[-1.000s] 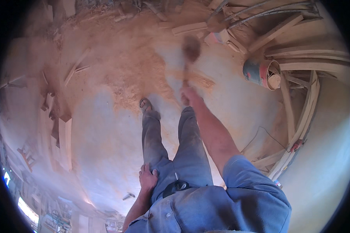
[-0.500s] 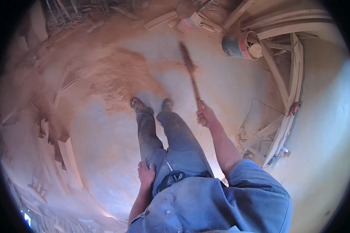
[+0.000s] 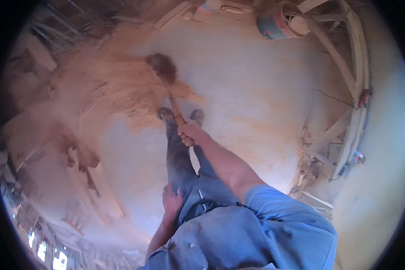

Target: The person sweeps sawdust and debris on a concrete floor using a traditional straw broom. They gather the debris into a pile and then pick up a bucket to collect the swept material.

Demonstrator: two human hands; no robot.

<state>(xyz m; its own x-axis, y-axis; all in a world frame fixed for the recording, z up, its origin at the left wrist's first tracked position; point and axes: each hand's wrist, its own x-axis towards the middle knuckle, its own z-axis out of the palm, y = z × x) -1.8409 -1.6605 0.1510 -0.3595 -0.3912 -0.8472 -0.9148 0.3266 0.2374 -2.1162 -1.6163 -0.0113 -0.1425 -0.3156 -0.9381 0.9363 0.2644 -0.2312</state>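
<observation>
My right hand (image 3: 191, 130) is closed round the wooden handle of a short broom (image 3: 175, 105). Its dark bristle head is smeared by motion and lies over the right part of a heap of brown sawdust (image 3: 128, 92). The handle slants up and left across the front of my feet. My left hand (image 3: 172, 199) rests on my left thigh, thumb apart from the fingers, with nothing held.
A dark bucket with a reddish rim (image 3: 279, 24) stands at the far right, wood pieces inside. Curved timber frames (image 3: 357, 58) line the right side, with a cable (image 3: 330, 95) beside them. Wooden blocks and boards (image 3: 87, 175) lie at the left.
My right hand has swung the broom leftward, from bare floor at the right onto the sawdust. My left hand has stayed on the thigh. The view has shifted, and the dust looks thicker at left.
</observation>
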